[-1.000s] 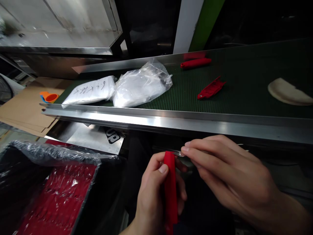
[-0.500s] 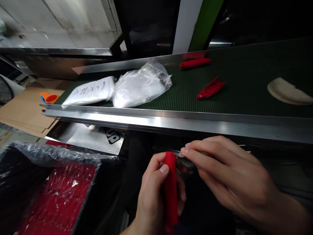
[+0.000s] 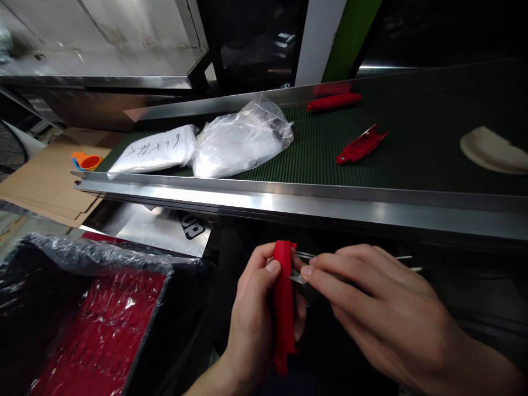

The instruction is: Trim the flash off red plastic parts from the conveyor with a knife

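Standing near left, a plastic-lined bin (image 3: 168, 270) holds red pieces (image 3: 105, 324). Farther right, a white packet (image 3: 152, 152) bears handwriting too unclear to read, as are the bold letters on a sticker (image 3: 192, 226). Centrally, near, the left hand (image 3: 252, 302) grips a red part (image 3: 284, 294), long axis running near to far. The right hand (image 3: 385, 300) pinches a thin blade (image 3: 294, 279), its tip pointing left at the part.
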Demonstrator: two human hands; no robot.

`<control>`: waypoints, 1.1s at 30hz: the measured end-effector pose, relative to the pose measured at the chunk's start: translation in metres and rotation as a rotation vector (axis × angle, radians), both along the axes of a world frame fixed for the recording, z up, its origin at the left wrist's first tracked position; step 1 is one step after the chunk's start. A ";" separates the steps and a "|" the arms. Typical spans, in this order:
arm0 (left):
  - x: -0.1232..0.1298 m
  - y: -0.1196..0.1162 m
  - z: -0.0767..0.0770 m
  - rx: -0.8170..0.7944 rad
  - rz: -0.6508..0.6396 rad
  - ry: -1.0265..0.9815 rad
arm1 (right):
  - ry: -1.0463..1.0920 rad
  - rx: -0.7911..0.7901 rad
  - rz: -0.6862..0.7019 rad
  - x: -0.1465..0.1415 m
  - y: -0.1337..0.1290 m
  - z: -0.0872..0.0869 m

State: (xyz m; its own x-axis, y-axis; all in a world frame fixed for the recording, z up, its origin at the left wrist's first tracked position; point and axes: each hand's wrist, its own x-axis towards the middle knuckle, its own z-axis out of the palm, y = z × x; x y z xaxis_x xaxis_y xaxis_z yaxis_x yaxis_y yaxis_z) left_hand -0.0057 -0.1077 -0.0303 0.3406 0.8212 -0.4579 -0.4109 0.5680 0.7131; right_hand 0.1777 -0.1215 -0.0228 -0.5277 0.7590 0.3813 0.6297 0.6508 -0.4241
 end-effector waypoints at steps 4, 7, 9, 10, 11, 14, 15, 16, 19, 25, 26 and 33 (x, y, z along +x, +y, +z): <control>0.000 0.006 0.001 0.025 0.039 -0.012 | -0.020 -0.003 -0.023 -0.005 -0.003 0.001; 0.000 0.011 0.001 0.061 0.049 -0.008 | 0.012 0.008 -0.037 -0.010 -0.004 0.004; 0.000 0.013 0.001 0.068 0.045 -0.010 | 0.006 0.030 -0.025 -0.012 -0.005 0.006; 0.000 0.014 0.001 0.069 0.045 -0.012 | -0.005 0.031 -0.015 -0.013 -0.005 0.007; 0.000 0.016 0.002 0.073 0.052 -0.013 | -0.007 0.029 -0.011 -0.014 -0.006 0.008; 0.002 0.020 0.004 0.110 0.080 -0.009 | 0.028 0.006 -0.014 -0.016 -0.009 0.008; 0.002 0.021 0.005 0.120 0.091 -0.008 | 0.026 0.002 -0.006 -0.016 -0.010 0.007; 0.002 0.022 0.005 0.125 0.098 -0.007 | 0.023 0.002 -0.003 -0.017 -0.011 0.006; 0.000 0.024 0.006 0.117 0.093 -0.011 | 0.037 0.001 -0.011 -0.018 -0.014 0.004; 0.001 0.026 0.004 0.108 0.087 -0.020 | -0.002 0.026 0.016 -0.017 -0.016 0.008; 0.002 0.027 0.004 0.103 0.098 -0.024 | 0.002 0.027 0.014 -0.017 -0.016 0.008; 0.004 0.036 0.006 0.042 0.159 -0.071 | 0.083 0.044 -0.010 -0.015 -0.014 0.011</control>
